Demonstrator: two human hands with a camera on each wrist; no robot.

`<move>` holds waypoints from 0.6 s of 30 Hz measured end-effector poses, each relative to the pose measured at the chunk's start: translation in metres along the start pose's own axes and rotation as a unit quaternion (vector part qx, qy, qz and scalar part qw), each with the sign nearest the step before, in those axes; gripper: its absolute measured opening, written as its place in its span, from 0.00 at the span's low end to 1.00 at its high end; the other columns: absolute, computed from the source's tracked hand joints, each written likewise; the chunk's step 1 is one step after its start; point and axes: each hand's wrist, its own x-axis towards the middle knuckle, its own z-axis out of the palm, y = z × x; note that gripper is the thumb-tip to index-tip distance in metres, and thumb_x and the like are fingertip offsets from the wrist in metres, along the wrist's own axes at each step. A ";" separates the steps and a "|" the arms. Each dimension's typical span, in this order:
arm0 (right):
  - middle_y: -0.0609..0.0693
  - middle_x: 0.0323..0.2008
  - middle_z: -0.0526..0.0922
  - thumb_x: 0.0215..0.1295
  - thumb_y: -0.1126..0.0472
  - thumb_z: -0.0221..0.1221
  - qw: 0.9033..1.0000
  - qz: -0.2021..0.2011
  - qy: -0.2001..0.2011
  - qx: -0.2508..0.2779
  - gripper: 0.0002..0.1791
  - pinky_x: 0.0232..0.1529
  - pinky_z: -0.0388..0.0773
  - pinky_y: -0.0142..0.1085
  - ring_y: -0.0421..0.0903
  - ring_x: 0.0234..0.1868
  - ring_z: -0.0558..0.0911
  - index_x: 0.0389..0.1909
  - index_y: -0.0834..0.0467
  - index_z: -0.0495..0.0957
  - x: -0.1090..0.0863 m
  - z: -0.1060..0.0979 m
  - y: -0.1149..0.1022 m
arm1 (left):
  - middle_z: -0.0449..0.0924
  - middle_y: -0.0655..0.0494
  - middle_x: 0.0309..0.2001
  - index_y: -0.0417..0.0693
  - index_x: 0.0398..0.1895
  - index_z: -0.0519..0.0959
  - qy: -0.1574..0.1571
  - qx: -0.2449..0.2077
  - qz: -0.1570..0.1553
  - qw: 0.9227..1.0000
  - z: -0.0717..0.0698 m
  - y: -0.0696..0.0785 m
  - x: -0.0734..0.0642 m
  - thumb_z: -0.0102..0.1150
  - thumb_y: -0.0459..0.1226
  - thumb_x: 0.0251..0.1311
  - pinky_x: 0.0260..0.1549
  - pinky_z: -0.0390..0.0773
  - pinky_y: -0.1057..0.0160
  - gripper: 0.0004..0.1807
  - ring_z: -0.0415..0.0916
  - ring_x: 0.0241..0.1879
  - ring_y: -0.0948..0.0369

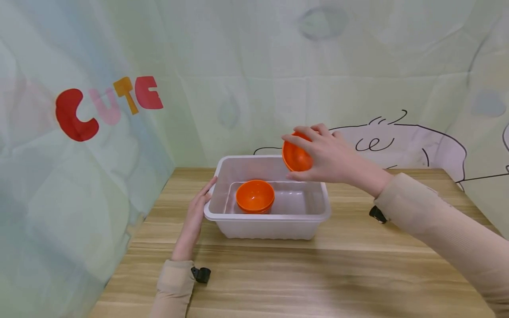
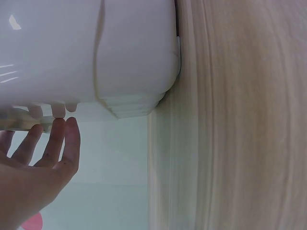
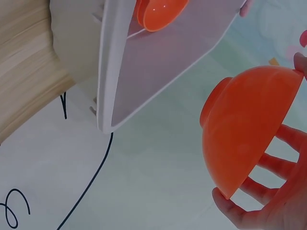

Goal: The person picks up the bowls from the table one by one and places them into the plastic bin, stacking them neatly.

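Hanging between right fingers (image 3: 278, 165), seemingly rim-held: orange bowl (image 3: 247, 127)

Light-brown wood-grain table (image 1: 278, 278), grain running approx. L–R in head view w/ some darker streaks, carries a whitish rect. bin (image 1: 270, 228) standing upright on its base, open top up, long side to front, nr back edge & a bit L of ctr.
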 end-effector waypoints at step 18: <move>0.50 0.68 0.65 0.49 0.29 0.59 1.000 -0.003 -0.014 0.019 0.45 0.50 0.68 0.54 0.55 0.65 0.63 0.69 0.38 0.62 0.015 0.003 -0.008 | 0.56 0.66 0.75 0.68 0.70 0.64 -0.006 0.003 0.003 1.000 -0.001 -0.001 0.000 0.37 0.41 0.69 0.69 0.54 0.42 0.27 0.49 0.75 0.58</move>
